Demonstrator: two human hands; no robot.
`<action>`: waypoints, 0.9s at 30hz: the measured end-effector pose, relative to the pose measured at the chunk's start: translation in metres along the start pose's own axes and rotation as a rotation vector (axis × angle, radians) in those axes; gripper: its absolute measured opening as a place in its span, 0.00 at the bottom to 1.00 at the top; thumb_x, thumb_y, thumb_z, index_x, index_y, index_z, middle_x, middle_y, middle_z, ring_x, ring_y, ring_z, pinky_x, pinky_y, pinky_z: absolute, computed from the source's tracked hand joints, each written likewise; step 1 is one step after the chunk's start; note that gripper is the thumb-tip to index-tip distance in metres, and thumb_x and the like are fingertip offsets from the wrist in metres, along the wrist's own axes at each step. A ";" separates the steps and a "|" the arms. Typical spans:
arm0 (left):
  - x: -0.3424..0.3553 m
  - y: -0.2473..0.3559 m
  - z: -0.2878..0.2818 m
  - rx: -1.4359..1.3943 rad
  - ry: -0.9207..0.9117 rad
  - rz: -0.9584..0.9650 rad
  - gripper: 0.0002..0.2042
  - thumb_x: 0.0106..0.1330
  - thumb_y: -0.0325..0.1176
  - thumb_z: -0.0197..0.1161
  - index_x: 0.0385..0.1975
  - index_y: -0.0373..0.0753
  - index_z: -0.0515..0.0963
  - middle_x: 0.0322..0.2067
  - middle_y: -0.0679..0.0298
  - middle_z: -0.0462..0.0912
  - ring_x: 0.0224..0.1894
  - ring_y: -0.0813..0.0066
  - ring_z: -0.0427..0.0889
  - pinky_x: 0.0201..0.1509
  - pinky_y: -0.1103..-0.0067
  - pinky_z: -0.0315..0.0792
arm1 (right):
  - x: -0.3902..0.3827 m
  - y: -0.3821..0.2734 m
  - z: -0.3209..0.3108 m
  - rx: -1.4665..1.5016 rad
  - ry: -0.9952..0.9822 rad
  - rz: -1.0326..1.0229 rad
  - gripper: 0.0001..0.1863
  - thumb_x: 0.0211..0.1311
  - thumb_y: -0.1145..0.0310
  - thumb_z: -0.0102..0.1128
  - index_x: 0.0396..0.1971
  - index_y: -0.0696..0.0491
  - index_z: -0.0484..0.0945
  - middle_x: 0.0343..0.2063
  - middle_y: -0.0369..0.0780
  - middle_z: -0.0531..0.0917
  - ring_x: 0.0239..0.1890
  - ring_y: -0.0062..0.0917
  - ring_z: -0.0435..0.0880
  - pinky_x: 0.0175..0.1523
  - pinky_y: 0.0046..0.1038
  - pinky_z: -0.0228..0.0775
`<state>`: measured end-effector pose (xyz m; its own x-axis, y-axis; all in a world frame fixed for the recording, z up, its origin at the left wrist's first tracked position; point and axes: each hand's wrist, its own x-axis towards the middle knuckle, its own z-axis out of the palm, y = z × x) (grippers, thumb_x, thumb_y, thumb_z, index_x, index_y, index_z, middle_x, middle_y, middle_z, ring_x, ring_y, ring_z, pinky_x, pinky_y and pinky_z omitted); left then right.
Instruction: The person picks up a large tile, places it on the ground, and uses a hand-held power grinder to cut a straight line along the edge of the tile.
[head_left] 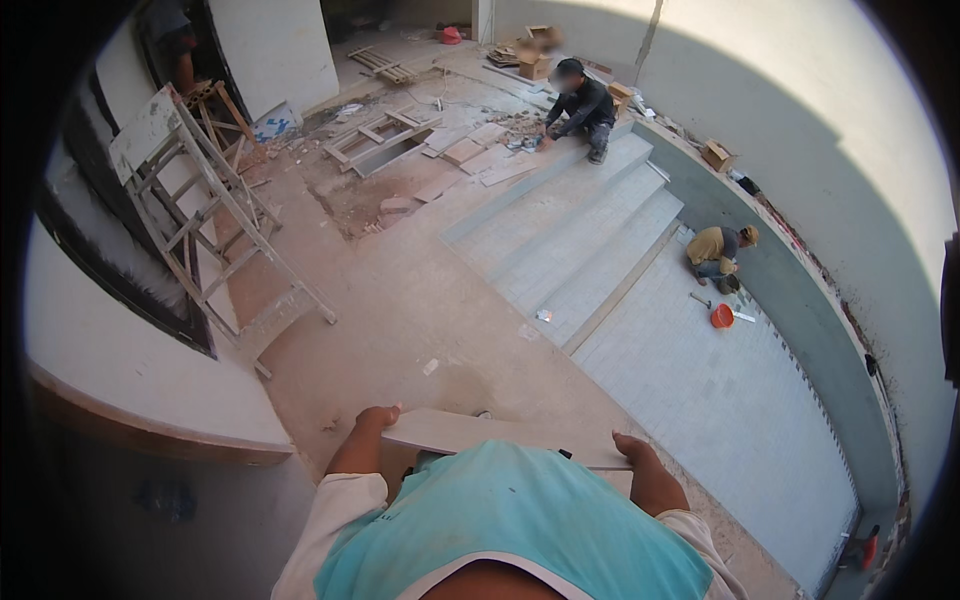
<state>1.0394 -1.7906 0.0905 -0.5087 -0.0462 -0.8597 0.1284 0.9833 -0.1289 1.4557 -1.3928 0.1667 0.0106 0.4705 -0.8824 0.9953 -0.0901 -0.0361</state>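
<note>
Both hands on one slab [455, 426], long, flat, pale grey-beige. It's held crosswise in front of the torso, above the walkway [400, 320]; the turquoise shirt [510, 520] covers part of its near long edge. Left hand [378, 416] closed on the slab's left end, near the far corner. Right hand [634, 447] gripping the right end, thumb side up, other fingers hidden. Another pale edge shows under the right end, maybe a second slab, hard to tell from here.

Walkway: small white scrap [430, 367] just beyond the slab. Wooden stepladder [225, 235] stands along the left edge, by the wall. Toward the far end, wooden frame [380, 140] lies flat, loose boards [470, 150] to its right. Red bag [451, 35] near the far edge.

Steps [580, 230] go down on the right. Co-worker in dark clothes [583, 110] crouches at the far end of the top step, hands low near the boards. Small packet [544, 315] at the walkway-side end of a lower step.

Sunken tiled floor [690, 380] below the steps: co-worker in a tan top [712, 250] crouches at its far corner, against the right wall. Orange bucket [722, 316] near that person, hammer [700, 300] just beside it, white strip [743, 316] on the other side. Cardboard box [717, 155] sits on the right wall's ledge.
</note>
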 end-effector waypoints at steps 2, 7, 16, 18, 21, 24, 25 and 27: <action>0.017 0.022 -0.015 0.006 0.014 0.027 0.37 0.64 0.66 0.30 0.64 0.45 0.61 0.66 0.56 0.58 0.69 0.58 0.55 0.70 0.66 0.48 | -0.005 -0.011 -0.006 -0.085 0.050 -0.071 0.41 0.65 0.37 0.31 0.64 0.57 0.58 0.67 0.49 0.54 0.70 0.40 0.51 0.69 0.43 0.44; 0.039 0.068 -0.047 0.110 0.022 0.126 0.36 0.65 0.65 0.29 0.64 0.46 0.61 0.66 0.57 0.59 0.68 0.58 0.55 0.70 0.65 0.48 | 0.049 -0.005 -0.024 0.046 0.142 -0.002 0.40 0.66 0.38 0.29 0.63 0.58 0.60 0.66 0.49 0.56 0.70 0.38 0.50 0.71 0.40 0.40; 0.047 0.091 -0.096 0.065 -0.046 0.054 0.36 0.66 0.64 0.28 0.65 0.44 0.60 0.66 0.53 0.58 0.68 0.56 0.55 0.70 0.64 0.48 | 0.059 -0.070 -0.059 -0.031 0.136 -0.006 0.39 0.65 0.38 0.29 0.61 0.56 0.64 0.64 0.49 0.60 0.69 0.39 0.53 0.70 0.39 0.44; 0.036 0.090 -0.097 0.043 -0.082 0.026 0.38 0.65 0.65 0.28 0.65 0.41 0.59 0.66 0.52 0.57 0.69 0.56 0.54 0.70 0.64 0.47 | 0.069 -0.078 -0.068 -0.028 0.096 -0.001 0.39 0.65 0.38 0.28 0.61 0.56 0.64 0.64 0.48 0.60 0.69 0.39 0.53 0.70 0.40 0.44; 0.026 0.094 -0.098 0.028 -0.071 0.017 0.39 0.65 0.65 0.28 0.64 0.39 0.59 0.66 0.49 0.56 0.69 0.54 0.53 0.69 0.62 0.48 | 0.087 -0.090 -0.073 -0.069 0.112 -0.033 0.39 0.65 0.37 0.27 0.61 0.55 0.64 0.65 0.48 0.60 0.69 0.40 0.54 0.70 0.40 0.44; 0.033 0.078 -0.093 0.021 -0.052 0.008 0.39 0.65 0.66 0.28 0.64 0.38 0.59 0.65 0.48 0.57 0.68 0.52 0.55 0.68 0.60 0.49 | 0.093 -0.108 -0.073 -0.082 0.108 -0.050 0.40 0.65 0.37 0.27 0.61 0.55 0.64 0.65 0.48 0.60 0.69 0.40 0.54 0.70 0.40 0.44; 0.032 0.073 -0.090 0.005 -0.053 -0.001 0.39 0.65 0.66 0.28 0.64 0.38 0.59 0.65 0.48 0.57 0.68 0.52 0.55 0.68 0.60 0.49 | 0.093 -0.112 -0.073 -0.088 0.105 -0.052 0.40 0.65 0.37 0.27 0.61 0.55 0.64 0.65 0.48 0.60 0.69 0.40 0.53 0.70 0.40 0.44; 0.039 0.065 -0.083 -0.022 -0.082 0.009 0.39 0.65 0.66 0.28 0.64 0.39 0.58 0.65 0.48 0.57 0.68 0.53 0.54 0.68 0.60 0.48 | 0.092 -0.119 -0.075 -0.141 0.075 -0.082 0.40 0.65 0.37 0.27 0.61 0.56 0.64 0.65 0.48 0.60 0.69 0.40 0.53 0.70 0.40 0.43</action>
<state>0.9575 -1.7143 0.0900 -0.4362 -0.0507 -0.8984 0.1138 0.9873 -0.1110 1.3457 -1.2729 0.1253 -0.0692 0.5356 -0.8416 0.9967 0.0723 -0.0359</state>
